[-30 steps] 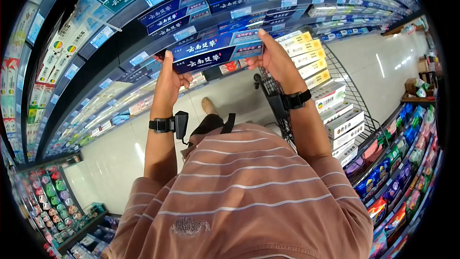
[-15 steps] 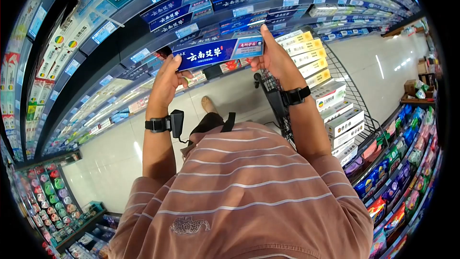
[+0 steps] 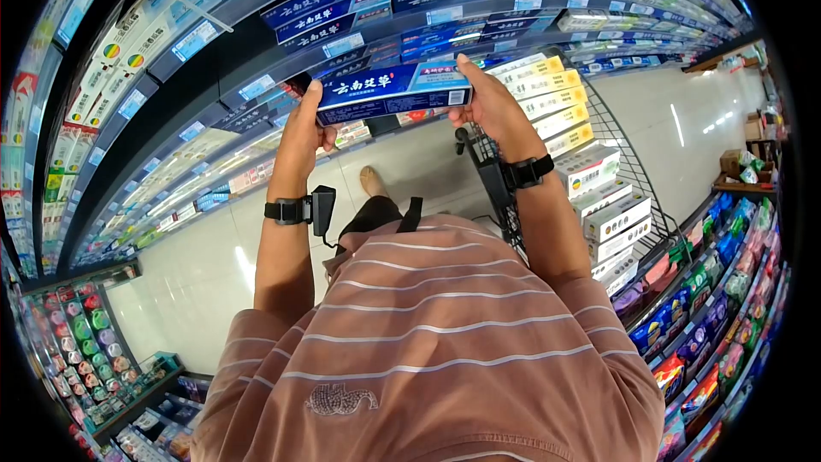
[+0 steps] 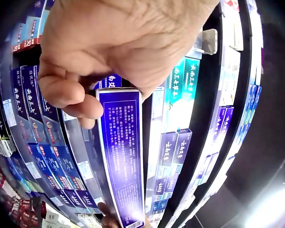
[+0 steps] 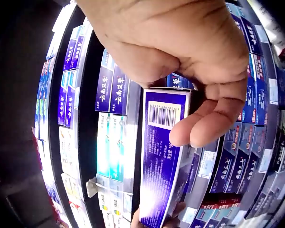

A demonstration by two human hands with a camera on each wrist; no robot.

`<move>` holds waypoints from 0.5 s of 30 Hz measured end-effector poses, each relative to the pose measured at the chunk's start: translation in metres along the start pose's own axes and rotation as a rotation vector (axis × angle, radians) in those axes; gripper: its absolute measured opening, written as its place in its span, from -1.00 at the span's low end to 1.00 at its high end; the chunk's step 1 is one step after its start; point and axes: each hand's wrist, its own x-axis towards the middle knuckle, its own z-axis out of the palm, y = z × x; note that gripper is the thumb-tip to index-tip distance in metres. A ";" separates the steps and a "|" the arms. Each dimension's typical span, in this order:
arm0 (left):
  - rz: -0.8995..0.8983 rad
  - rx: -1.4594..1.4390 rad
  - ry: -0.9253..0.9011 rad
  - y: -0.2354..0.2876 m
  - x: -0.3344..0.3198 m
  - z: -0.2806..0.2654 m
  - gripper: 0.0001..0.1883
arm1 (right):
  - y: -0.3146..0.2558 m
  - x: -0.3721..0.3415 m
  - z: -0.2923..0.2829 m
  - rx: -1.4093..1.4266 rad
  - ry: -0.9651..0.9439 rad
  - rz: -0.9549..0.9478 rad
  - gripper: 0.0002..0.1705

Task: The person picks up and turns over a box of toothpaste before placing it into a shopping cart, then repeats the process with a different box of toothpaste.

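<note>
A long blue toothpaste box (image 3: pixel 385 90) is held level between both hands in front of the shelves. My left hand (image 3: pixel 301 133) grips its left end, thumb on top and fingers curled below. The right hand (image 3: pixel 494 107) pinches the other end the same way. In the left wrist view the box's printed side (image 4: pixel 121 156) faces the camera, and fingers of the left hand (image 4: pixel 109 47) lie against its edge. The right wrist view shows a barcode (image 5: pixel 162 114) near the end held by the right hand (image 5: pixel 180 42).
Shelves of boxed toothpaste (image 3: pixel 329 13) curve across the front and left. On the right stands a wire shopping cart (image 3: pixel 629 162) with stacked yellow-and-white boxes (image 3: pixel 547 103) and white boxes (image 3: pixel 611 214). Bagged goods (image 3: pixel 684 325) fill a display at the lower right.
The toothpaste box has been turned between the hands: a large-lettered side faced me earlier, and the side with fine print and the barcode now shows. Both hands keep hold of it.
</note>
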 end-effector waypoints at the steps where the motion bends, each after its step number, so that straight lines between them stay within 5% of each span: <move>1: -0.003 0.003 -0.005 0.001 -0.001 0.000 -0.37 | 0.001 0.000 0.001 0.013 -0.003 0.002 -0.34; 7: 0.043 0.071 -0.019 0.004 -0.007 -0.009 -0.37 | 0.000 -0.001 0.003 -0.024 -0.024 0.029 -0.37; 13: 0.221 0.199 -0.173 -0.001 -0.007 -0.034 -0.36 | 0.001 0.006 0.018 0.045 -0.120 -0.158 -0.38; 15: 0.220 0.160 -0.130 -0.003 -0.005 -0.038 -0.35 | 0.007 0.016 0.027 0.087 -0.011 -0.181 -0.38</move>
